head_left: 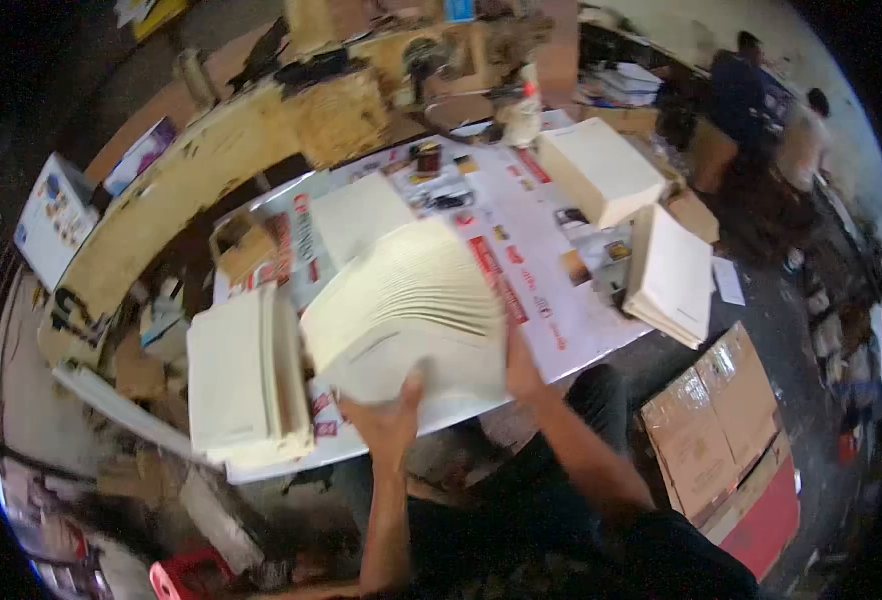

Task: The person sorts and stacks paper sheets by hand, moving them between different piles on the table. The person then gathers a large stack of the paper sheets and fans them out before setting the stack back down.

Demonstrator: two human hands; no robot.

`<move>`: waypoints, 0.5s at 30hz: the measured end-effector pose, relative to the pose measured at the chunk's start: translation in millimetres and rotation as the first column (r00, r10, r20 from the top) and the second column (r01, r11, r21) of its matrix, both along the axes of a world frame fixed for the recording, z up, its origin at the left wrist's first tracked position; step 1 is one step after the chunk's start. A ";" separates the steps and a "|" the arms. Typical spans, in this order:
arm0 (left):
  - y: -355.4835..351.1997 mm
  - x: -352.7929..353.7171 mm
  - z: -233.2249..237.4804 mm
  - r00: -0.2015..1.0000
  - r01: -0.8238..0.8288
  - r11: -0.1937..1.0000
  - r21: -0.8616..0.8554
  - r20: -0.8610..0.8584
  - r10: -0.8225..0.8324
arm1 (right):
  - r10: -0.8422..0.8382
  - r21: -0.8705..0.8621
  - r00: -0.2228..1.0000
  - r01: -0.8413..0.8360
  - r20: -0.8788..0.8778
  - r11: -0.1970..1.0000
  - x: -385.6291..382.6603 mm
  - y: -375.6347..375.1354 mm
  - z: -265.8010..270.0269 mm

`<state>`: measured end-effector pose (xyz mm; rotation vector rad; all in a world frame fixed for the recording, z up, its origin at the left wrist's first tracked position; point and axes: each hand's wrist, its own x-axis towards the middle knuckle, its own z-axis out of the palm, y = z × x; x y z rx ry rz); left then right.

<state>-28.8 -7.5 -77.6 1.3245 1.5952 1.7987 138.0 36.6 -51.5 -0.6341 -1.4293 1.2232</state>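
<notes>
A thick stack of cream paper sheets [411,290] lies fanned out in steps across the middle of the table. My left hand [389,418] grips its near left edge, with the thumb on top and the fingers hidden underneath. At the stack's right side, my right hand [523,368] is against the edge, its fingers partly hidden and blurred. Beyond the fanned sheets lies a flatter cream pile [351,215]. Left of my left hand sits another tall stack of cream sheets [236,375].
Two more paper stacks [601,165] [673,275] stand on the right side of the printed table cover [551,310]. A white bottle [523,120] and a small dark jar [428,157] are at the back. Cardboard boxes [711,420] lie lower right. Two people [746,90] are far right.
</notes>
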 end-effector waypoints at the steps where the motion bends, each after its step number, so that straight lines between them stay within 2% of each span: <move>1: -5.6 11.1 1.6 0.999 -0.042 0.999 0.031 0.009 0.042 | -0.282 0.099 0.830 0.268 0.482 0.958 -2.9 -15.1 -11.8; 2: -7.0 24.8 -3.0 0.952 -0.072 0.997 0.031 0.301 0.059 | -0.143 -0.094 0.982 0.155 0.122 0.983 -15.5 -27.4 10.6; 3: -17.2 32.7 16.2 0.958 -0.068 0.998 0.007 0.281 0.064 | -0.182 -0.449 0.982 0.141 -0.048 0.883 -28.5 -40.8 53.3; 4: -17.5 24.2 -3.4 0.966 -0.122 0.992 0.023 0.231 0.113 | -0.253 -0.104 0.957 0.269 0.145 0.957 -28.6 -46.7 38.5; 5: -21.4 30.6 26.9 0.973 -0.199 0.979 0.034 0.122 0.194 | -0.241 -0.167 0.970 0.244 0.036 0.955 -30.8 -44.0 39.1; 6: -26.9 26.8 52.5 0.985 -0.172 0.985 -0.033 0.021 0.173 | -0.216 -0.159 0.976 0.207 -0.043 0.965 -29.3 -43.6 48.6; 7: -25.9 27.5 54.0 0.972 -0.222 0.974 0.042 0.088 0.218 | -0.176 -0.148 0.977 0.158 -0.123 0.976 -27.4 -42.9 57.9; 8: -26.7 26.2 61.4 0.966 -0.154 0.988 0.019 0.212 0.147 | -0.191 -0.147 0.974 0.173 -0.118 0.974 -23.6 -37.7 61.7; 9: -28.0 24.6 72.3 0.940 -0.090 0.996 0.005 0.331 0.083 | -0.132 -0.155 0.979 0.108 -0.156 0.982 -20.6 -33.0 65.2; 10: -21.7 15.4 59.3 0.941 -0.084 0.996 0.010 0.330 0.076 | -0.070 -0.157 0.978 0.040 -0.196 0.987 -20.2 -29.7 68.2; 11: -13.8 0.1 32.6 0.988 -0.056 0.998 -0.002 0.141 0.056 | -0.072 -0.151 0.977 0.043 -0.198 0.988 -23.0 -19.0 47.5; 12: -9.6 -9.0 15.2 0.998 -0.036 0.999 -0.018 -0.054 0.035 | -0.094 -0.168 0.991 0.077 -0.093 0.983 -28.6 0.1 2.7; 13: -8.8 -10.4 10.9 0.998 -0.040 0.999 -0.010 -0.059 0.039 | -0.112 -0.179 0.994 0.112 0.010 0.977 -37.4 14.1 -34.2; 14: -4.8 -10.5 8.7 0.992 -0.066 0.997 -0.036 0.102 0.070 | -0.247 -0.075 0.968 0.249 0.035 0.966 -48.5 19.6 -54.3; 15: -0.4 -10.0 8.4 0.959 -0.085 0.994 -0.065 0.264 0.099 | -0.243 -0.059 0.969 0.245 0.033 0.968 -45.3 18.0 -31.6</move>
